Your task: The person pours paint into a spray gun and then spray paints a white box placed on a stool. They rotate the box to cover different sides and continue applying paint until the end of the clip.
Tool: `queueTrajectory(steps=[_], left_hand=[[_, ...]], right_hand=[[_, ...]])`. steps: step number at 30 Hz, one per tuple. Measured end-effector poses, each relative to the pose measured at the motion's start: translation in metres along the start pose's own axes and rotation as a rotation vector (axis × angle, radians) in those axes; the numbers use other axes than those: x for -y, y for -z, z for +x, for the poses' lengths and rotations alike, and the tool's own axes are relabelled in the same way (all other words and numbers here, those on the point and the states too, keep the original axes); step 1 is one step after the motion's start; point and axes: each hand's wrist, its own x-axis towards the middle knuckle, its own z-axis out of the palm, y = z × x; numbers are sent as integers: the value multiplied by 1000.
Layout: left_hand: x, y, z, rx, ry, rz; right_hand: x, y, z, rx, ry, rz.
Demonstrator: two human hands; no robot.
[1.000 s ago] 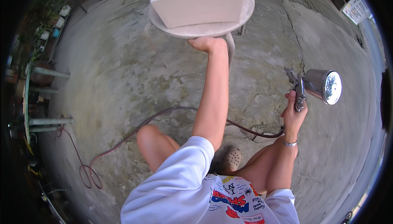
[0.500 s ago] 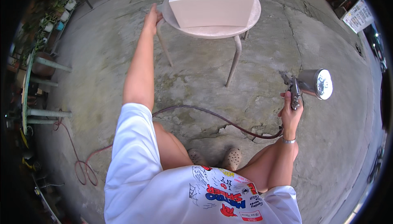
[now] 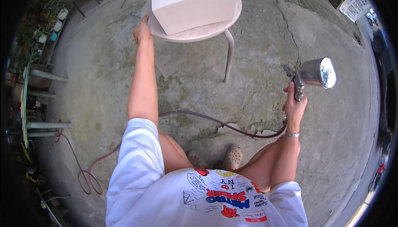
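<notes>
I can see red, blue and black letters and little pictures on the white cloth shirt (image 3: 207, 194), and dark print on a white flat sign (image 3: 355, 3). The right hand (image 3: 295, 108) has its grip wrapped around a silver metal spray gun (image 3: 297, 88), out to the right. The gun's thin body runs away from the hand and a bit left. Its round silver cup (image 3: 316, 72) sticks out right, shiny end facing right. The left hand (image 3: 142, 32) is at the left edge of a round, pale stool (image 3: 195, 36); I can't tell how tight its grip is. A white, box-shaped thing (image 3: 195, 13) sits on the stool, wide side facing me. A thin, dark red hose (image 3: 224, 124) lies between the stool and the tan shoes with holes (image 3: 233, 157).
</notes>
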Motion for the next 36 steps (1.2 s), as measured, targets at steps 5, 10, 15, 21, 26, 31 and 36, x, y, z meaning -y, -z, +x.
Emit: queueTrajectory(steps=[5, 10, 15, 21, 26, 31, 36], left_hand=[[-21, 9, -86, -193, 87, 132], [-21, 10, -82, -212, 86, 82], [-22, 20, -81, -53, 68, 52], [31, 81, -122, -136, -388, -208], [89, 112, -292, 624, -351, 173], [168, 62, -428, 1476, -183, -10], [168, 67, -450, 1891, 93, 151]], right_hand=[[-19, 12, -11, 12, 29, 39], [-12, 0, 1, 57, -1, 51], [-25, -4, 3, 34, 200, -38], [-2, -19, -12, 168, 173, -17], [32, -37, -19, 152, 37, 59], [63, -52, -39, 214, 205, 78], [106, -45, -45, 231, 91, 273]])
